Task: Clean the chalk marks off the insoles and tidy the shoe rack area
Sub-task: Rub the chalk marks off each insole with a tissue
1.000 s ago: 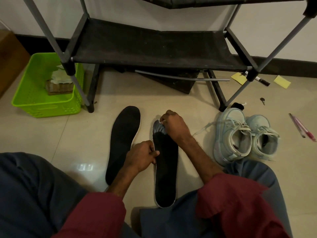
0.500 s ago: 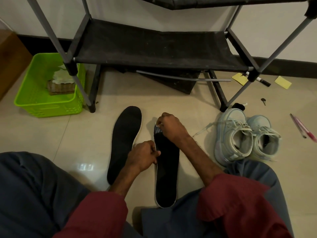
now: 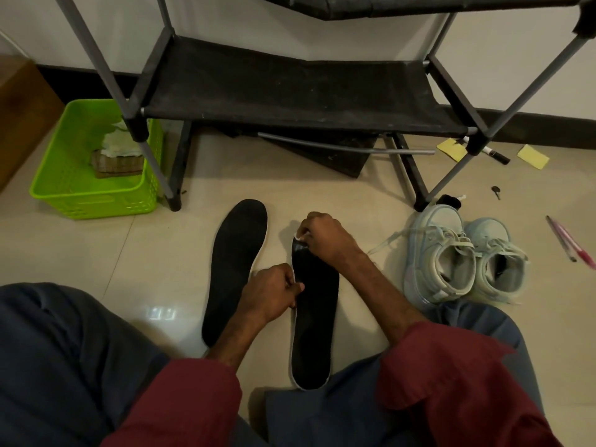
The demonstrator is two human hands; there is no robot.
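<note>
beside the insole, pale sneakers

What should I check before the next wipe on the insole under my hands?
1. Insole steady: left hand pinches the edge of the right insole: ok.
2. Wiper ready: right hand pinches a white piece at the toe: ok.
3. Toe free of chalk: the hand covers it: cannot tell.
4. Left insole shows no marks: ok.
5. Area tidy: marker, yellow notes and pens lie loose: not ok.
</note>
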